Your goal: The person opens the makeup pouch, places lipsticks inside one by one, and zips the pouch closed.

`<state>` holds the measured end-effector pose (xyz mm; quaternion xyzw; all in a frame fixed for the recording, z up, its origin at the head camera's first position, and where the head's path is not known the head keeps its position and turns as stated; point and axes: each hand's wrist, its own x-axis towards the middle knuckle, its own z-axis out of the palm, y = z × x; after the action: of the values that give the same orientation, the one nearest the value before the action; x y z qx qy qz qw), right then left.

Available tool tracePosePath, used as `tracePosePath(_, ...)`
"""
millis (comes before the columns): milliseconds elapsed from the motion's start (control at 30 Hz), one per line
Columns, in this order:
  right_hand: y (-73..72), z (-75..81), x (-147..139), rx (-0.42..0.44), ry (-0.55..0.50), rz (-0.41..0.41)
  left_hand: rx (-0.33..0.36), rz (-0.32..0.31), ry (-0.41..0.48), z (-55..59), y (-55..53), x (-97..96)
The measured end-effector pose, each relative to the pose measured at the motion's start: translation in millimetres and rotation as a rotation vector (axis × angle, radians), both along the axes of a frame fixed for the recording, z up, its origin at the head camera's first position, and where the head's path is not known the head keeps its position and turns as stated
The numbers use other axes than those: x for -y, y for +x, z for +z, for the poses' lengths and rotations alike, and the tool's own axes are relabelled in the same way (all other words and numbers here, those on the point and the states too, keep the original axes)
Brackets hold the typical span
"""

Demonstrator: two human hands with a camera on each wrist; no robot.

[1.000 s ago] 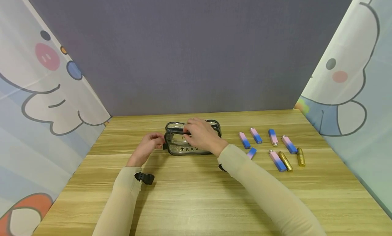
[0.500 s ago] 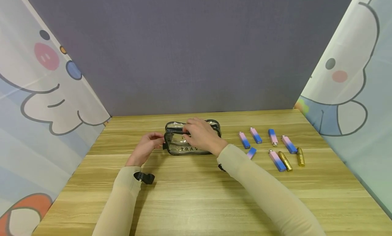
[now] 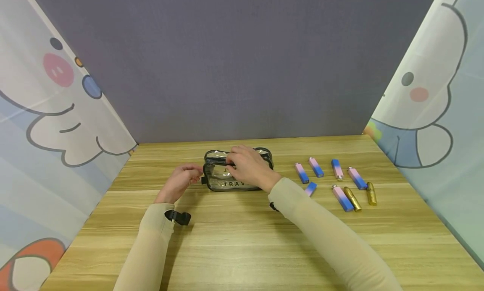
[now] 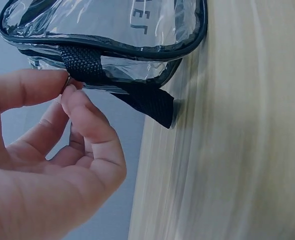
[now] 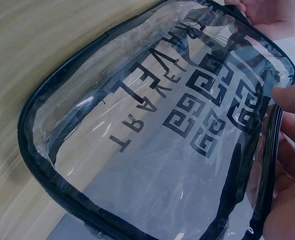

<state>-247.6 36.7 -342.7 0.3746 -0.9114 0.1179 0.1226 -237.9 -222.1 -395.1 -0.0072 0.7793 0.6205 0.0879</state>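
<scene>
A clear travel pouch (image 3: 217, 178) with black piping and black lettering stands upright on the table, towards the back. At its left end, my left hand (image 3: 178, 182) pinches a small dark zipper pull (image 4: 66, 84) between thumb and fingertip, beside a black woven strap (image 4: 82, 64). My right hand (image 3: 249, 167) reaches over the pouch and grips its top edge, thumb on the near side and fingers behind, as the right wrist view shows. Through the clear front panel (image 5: 152, 175) no contents are visible.
To the right lie several pink-and-blue lipstick-like tubes (image 3: 357, 178) and two gold tubes (image 3: 372, 193). One pink-and-blue tube (image 3: 311, 188) is partly hidden by the right sleeve. A grey panel (image 3: 242, 72) closes off the back; printed curtains (image 3: 427, 114) flank the wooden table (image 3: 227, 249).
My left fingers have shifted slightly at the pouch's left end. The pouch, my right hand and the tubes stay in place.
</scene>
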Motion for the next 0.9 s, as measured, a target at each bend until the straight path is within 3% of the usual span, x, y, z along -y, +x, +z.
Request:
tracePosePath(267,-0.2,-0.7,0.4,0.012,-0.014,0.003,0.002,-0.024,-0.073,-0.2,-2.6,-1.5)
tracePosePath(600,-0.4,-0.3,1.2,-0.009,0.006,0.007,0.011,-0.029,-0.07,3.5,-4.5,-2.7)
tracePosePath(900,-0.1,-0.9,2.1,-0.008,-0.012,0.016,0.037,0.003,-0.088,10.4,-6.1,-3.5)
